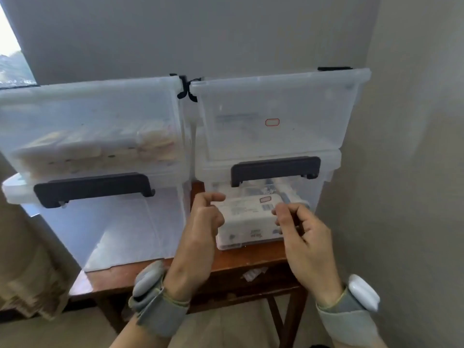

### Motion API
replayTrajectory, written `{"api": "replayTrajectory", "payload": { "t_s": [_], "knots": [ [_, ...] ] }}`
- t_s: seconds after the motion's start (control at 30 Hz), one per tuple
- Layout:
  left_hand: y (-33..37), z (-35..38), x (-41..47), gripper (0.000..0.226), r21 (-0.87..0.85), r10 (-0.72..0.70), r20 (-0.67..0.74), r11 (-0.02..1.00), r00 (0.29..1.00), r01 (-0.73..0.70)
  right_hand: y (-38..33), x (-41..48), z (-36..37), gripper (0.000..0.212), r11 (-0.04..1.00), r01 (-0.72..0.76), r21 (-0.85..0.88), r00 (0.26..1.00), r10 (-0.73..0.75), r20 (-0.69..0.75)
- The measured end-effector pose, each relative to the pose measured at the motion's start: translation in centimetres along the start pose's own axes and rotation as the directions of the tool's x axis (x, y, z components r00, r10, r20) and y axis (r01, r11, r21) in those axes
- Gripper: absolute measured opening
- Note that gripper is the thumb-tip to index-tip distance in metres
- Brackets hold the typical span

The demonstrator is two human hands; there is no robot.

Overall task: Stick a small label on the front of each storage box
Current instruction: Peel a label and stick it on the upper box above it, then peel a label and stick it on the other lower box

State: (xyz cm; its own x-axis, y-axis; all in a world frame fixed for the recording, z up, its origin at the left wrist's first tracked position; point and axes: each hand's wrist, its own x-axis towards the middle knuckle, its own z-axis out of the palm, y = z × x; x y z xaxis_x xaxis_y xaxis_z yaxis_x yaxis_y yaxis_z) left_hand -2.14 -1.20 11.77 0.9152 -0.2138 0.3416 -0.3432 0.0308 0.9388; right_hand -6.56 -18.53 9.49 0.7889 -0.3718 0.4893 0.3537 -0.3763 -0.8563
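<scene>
Four translucent storage boxes with black handles stand in two stacks on a wooden table [251,257]. The upper right box [301,101] carries a small red-outlined label [272,122] on its front. The lower right box [319,194] has a similar label [265,199] on its front. The upper left box [88,121] and lower left box [120,229] show no label. My left hand [204,219] hovers just left of the lower right box, fingers curled and apart, holding nothing. My right hand [298,227] is in front of that box, fingertips pinched together; nothing shows between them.
A wall stands close on the right [414,172], touching the right stack. A curtain [30,259] hangs at the lower left and a window [10,51] is at the upper left. Small paper scraps [253,273] lie on the table's front rail.
</scene>
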Motion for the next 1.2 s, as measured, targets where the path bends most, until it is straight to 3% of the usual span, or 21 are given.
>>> {"api": "replayTrajectory", "payload": {
  "t_s": [0.13,0.27,0.5,0.6,0.67,0.83,0.97,1.2],
  "knots": [
    [-4.0,-1.0,-4.5,0.054,-0.336,-0.412,0.065,0.848,0.909,0.409,3.8,-6.0,1.8,0.026,0.964,-0.231,0.132,0.971,0.220,0.088],
    [-6.3,-1.6,-7.4,0.058,-0.454,-0.591,0.047,0.706,0.805,0.544,4.6,-10.4,3.0,0.018,0.906,-0.397,0.148,0.897,0.349,0.271],
    [-6.6,-1.4,-8.2,0.060,-0.489,-0.634,0.003,0.673,0.773,0.554,3.4,-11.4,3.1,0.031,0.956,-0.292,0.024,0.870,0.255,0.423],
    [-6.8,-0.9,-8.4,0.060,-0.484,-0.619,0.016,0.682,0.785,0.548,3.5,-11.5,3.7,0.013,0.980,-0.189,-0.063,0.883,0.197,0.425],
    [-7.0,-0.9,-8.8,0.064,-0.480,-0.606,0.056,0.680,0.793,0.554,3.8,-11.4,3.8,0.004,0.976,-0.213,-0.037,0.900,0.211,0.381],
    [-7.5,-2.0,-10.3,0.055,-0.372,-0.617,0.111,0.701,0.779,0.608,4.3,-11.0,2.7,0.024,0.910,-0.409,0.074,0.858,0.355,0.372],
    [-7.7,-2.3,-11.1,0.040,-0.412,-0.598,0.167,0.680,0.784,0.606,4.6,-11.0,2.5,0.029,0.893,-0.437,0.107,0.848,0.370,0.379],
    [-8.1,-2.4,-11.5,0.030,-0.471,-0.632,0.122,0.642,0.765,0.605,4.8,-11.4,2.3,0.023,0.883,-0.445,0.152,0.850,0.363,0.381]
  ]
}}
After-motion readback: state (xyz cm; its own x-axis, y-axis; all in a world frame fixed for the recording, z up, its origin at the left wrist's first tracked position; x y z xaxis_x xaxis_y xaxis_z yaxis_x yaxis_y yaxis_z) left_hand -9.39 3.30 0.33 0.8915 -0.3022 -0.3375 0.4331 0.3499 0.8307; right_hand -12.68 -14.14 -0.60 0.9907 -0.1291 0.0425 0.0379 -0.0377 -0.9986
